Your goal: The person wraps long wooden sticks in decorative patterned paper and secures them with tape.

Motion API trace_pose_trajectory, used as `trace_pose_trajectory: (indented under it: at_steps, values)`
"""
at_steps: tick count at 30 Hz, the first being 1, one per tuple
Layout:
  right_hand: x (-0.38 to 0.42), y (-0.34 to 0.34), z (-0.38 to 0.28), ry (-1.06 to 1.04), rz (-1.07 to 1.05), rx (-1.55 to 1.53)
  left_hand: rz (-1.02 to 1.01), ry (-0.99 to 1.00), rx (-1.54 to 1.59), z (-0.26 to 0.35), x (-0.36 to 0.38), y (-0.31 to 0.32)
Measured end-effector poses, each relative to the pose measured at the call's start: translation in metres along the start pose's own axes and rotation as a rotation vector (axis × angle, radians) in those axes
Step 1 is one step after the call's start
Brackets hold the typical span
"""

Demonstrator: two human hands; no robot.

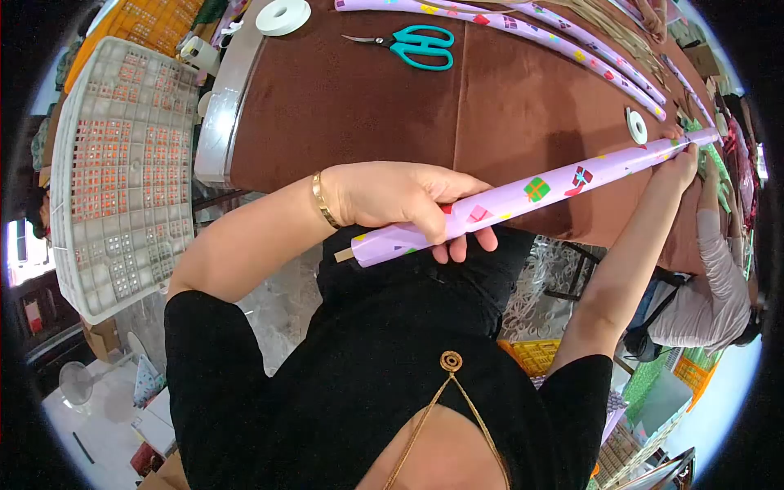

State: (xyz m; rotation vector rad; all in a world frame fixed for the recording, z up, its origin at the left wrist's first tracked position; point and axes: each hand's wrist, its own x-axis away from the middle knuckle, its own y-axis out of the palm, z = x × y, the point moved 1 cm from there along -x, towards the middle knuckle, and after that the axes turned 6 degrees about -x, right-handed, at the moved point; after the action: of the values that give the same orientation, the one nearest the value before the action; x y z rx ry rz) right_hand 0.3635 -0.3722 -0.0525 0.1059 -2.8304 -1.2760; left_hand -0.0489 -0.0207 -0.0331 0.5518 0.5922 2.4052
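A long lilac wrapping-paper roll (506,196) with gift and stocking prints stretches across the front of my body. My left hand (400,196), with a gold bracelet at the wrist, is wrapped round its near end, thumb on top and fingertips showing beneath. A narrow tan strip (344,256) pokes out of that end. At the far end, above the table's right side, my right hand (682,163) grips the roll; its fingers are partly hidden. A small white tape roll (636,126) lies close to the paper roll there.
On the brown-covered table (351,114) are teal-handled scissors (420,46), a large white tape roll (282,15) and several lilac rolls (563,53). A white plastic crate (122,180) stands at left. Another person (702,302) works at right, near a yellow crate (536,356).
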Motion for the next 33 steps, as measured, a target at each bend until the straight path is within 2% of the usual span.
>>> trace_pose_trajectory:
  at_steps: [4, 7, 11, 12, 14, 18, 22, 24, 29, 33]
  values:
    - [0.007, 0.004, 0.006, -0.044, 0.044, 0.020, 0.018, -0.051, -0.007, -0.001, 0.000, -0.004]
    - [-0.020, -0.029, -0.005, 0.020, 0.015, 0.007, 0.081, -0.122, -0.028, -0.001, 0.007, -0.006]
    - [-0.046, -0.060, -0.027, 0.055, -0.008, -0.065, 0.055, -0.223, -0.026, -0.006, 0.019, -0.011]
    - [-0.029, -0.050, -0.026, -0.007, 0.047, 0.055, 0.043, -0.211, -0.006, -0.010, 0.020, -0.014]
    - [-0.062, -0.084, -0.043, 0.029, 0.001, 0.029, 0.028, -0.199, 0.014, -0.011, 0.023, -0.014]
    - [-0.060, -0.087, -0.047, 0.077, 0.003, -0.026, 0.012, -0.081, 0.018, -0.011, 0.025, -0.010]
    - [-0.055, -0.089, -0.045, 0.025, 0.045, -0.042, 0.033, 0.036, -0.042, -0.017, 0.025, -0.012]
    - [-0.051, -0.090, -0.043, 0.009, 0.036, 0.031, 0.046, 0.020, -0.063, -0.014, 0.028, -0.008]
    - [-0.045, -0.087, -0.033, 0.015, 0.032, -0.027, -0.003, 0.050, -0.095, -0.019, 0.035, -0.010]
    - [-0.027, -0.074, -0.026, -0.021, 0.095, 0.063, -0.015, 0.097, 0.025, -0.020, 0.037, -0.011]
